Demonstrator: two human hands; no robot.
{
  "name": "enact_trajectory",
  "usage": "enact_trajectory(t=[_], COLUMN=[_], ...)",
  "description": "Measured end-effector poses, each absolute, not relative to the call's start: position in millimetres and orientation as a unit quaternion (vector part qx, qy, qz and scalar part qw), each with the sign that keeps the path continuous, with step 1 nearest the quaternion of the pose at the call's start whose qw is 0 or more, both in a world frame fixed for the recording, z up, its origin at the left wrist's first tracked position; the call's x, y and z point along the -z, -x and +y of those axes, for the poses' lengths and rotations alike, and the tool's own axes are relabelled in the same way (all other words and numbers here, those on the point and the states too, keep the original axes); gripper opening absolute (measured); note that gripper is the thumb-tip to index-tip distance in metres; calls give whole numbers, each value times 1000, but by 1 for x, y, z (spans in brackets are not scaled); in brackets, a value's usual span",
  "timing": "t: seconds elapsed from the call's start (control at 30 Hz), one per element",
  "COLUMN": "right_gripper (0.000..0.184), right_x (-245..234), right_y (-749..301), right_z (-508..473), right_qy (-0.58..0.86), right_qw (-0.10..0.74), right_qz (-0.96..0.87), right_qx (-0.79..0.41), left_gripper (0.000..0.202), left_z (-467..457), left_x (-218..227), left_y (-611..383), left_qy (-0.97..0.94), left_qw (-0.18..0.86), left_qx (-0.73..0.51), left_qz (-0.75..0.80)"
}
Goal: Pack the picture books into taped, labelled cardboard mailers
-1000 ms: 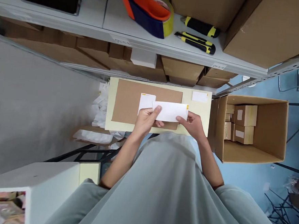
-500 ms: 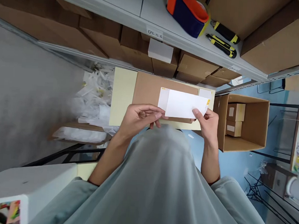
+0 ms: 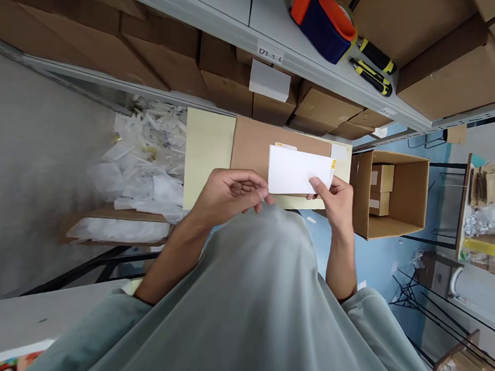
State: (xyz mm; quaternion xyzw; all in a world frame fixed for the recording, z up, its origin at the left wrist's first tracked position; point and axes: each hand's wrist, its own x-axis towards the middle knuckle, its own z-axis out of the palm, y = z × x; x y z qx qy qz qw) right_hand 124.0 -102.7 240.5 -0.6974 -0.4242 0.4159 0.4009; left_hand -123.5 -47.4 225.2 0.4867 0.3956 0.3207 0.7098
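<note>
A white paper sheet (image 3: 296, 171) with a small yellow mark at its right end is held in front of me, above the table. My right hand (image 3: 334, 202) grips its right end, thumb on top and fingers underneath. At the lower left corner, my left hand (image 3: 239, 194) pinches the edge between thumb and index finger, its other fingers curled. Behind the sheet's top edge shows a sliver of another white piece (image 3: 284, 147) with a yellow mark. Below lies brown cardboard (image 3: 250, 146) on the pale yellow table (image 3: 205, 148).
On the right stands an open cardboard box (image 3: 408, 191) with small boxes inside. The shelf above holds utility knives (image 3: 371, 75) and an orange and blue tape-like object (image 3: 324, 30). White plastic scraps (image 3: 143, 161) are heaped at left. Boxes (image 3: 225, 76) line the lower shelf.
The paler layer that stuck out left of the white sheet is now mostly hidden behind it. The sheet and right hand have shifted slightly left, and the view has moved a little.
</note>
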Motion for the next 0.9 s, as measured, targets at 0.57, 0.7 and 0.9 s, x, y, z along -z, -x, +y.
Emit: enact_trajectory(t=[0.57, 0.7, 0.9], right_gripper=[18, 19, 24], right_x=[-249, -246, -242], right_y=[-32, -33, -50], right_z=[-105, -104, -110], right_qy=[651, 649, 691], right_qw=[371, 376, 438], right_qz=[-581, -577, -495], right_qx=[-319, -323, -291], left_gripper=[18, 17, 7], left_z=[-51, -54, -26], left_x=[-206, -198, -138], left_y=[145, 148, 182], left_qy=[-538, -546, -552], left_qw=[653, 643, 518], left_qx=[-344, -338, -325], left_qz=[406, 418, 567])
